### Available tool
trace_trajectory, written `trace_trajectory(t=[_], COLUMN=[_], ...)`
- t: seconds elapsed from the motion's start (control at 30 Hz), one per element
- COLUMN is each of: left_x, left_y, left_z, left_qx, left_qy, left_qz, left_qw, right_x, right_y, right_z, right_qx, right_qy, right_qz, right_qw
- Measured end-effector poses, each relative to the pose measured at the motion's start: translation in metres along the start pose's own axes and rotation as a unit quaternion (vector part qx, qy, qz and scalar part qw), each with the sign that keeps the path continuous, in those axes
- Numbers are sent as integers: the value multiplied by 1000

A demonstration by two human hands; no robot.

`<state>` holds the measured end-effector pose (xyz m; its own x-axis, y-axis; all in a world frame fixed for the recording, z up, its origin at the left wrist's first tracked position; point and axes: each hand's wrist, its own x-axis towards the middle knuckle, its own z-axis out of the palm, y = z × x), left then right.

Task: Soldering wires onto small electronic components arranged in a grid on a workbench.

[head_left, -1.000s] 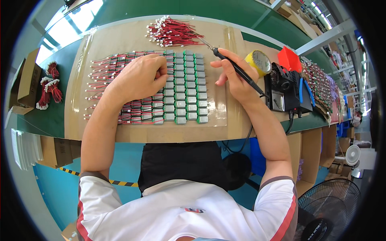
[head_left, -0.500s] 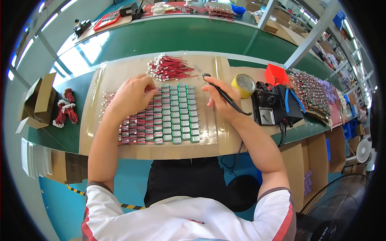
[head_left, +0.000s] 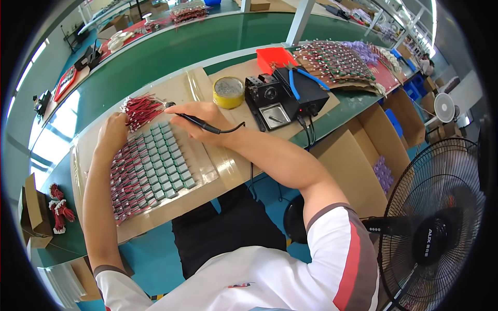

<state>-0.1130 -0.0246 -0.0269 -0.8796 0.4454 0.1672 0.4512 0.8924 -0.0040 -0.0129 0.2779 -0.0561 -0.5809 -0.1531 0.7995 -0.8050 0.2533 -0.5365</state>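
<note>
My right hand (head_left: 202,115) grips a soldering iron (head_left: 195,121) like a pen, its tip pointing left at the near-right edge of a pile of red wire leads (head_left: 141,111) with white connectors. At that pile's left side my left hand (head_left: 113,133) has its fingers curled inward; whatever they pinch is hidden. Below both hands lie close rows of small grey-and-green blocks (head_left: 161,160), with red and black wires (head_left: 126,181) running along their left side. The rows rest on a brown cardboard sheet (head_left: 155,220).
Right of the iron stand a round yellow tub (head_left: 229,93), a black soldering station (head_left: 303,96), blue-handled pliers (head_left: 293,85) and a red bin (head_left: 274,58). Bundled red leads (head_left: 59,210) and an open carton (head_left: 37,210) are at left. A fan (head_left: 433,228) stands at lower right.
The view has swung to the right. My left hand has gone from above the block rows to the wire pile. The soldering iron has come closer to the pile.
</note>
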Motion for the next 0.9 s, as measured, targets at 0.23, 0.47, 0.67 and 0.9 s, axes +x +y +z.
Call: trace_trajectory(t=[0.23, 0.47, 0.67, 0.9], left_x=[-11, -10, -12, -13], left_y=[-7, -4, -18, -18], left_z=[5, 0, 5, -6], left_qx=[7, -60, -150, -354], left_qy=[18, 55, 108, 118], left_qz=[-7, 11, -30, -157], left_qw=[1000, 997, 982, 914], right_x=[0, -2, -3, -2], right_y=[4, 3, -5, -4], right_z=[8, 4, 6, 9], right_qx=[-13, -41, 7, 13], right_qy=[2, -15, -40, -46], right_qz=[-38, -10, 61, 45], right_qw=[999, 999, 997, 998])
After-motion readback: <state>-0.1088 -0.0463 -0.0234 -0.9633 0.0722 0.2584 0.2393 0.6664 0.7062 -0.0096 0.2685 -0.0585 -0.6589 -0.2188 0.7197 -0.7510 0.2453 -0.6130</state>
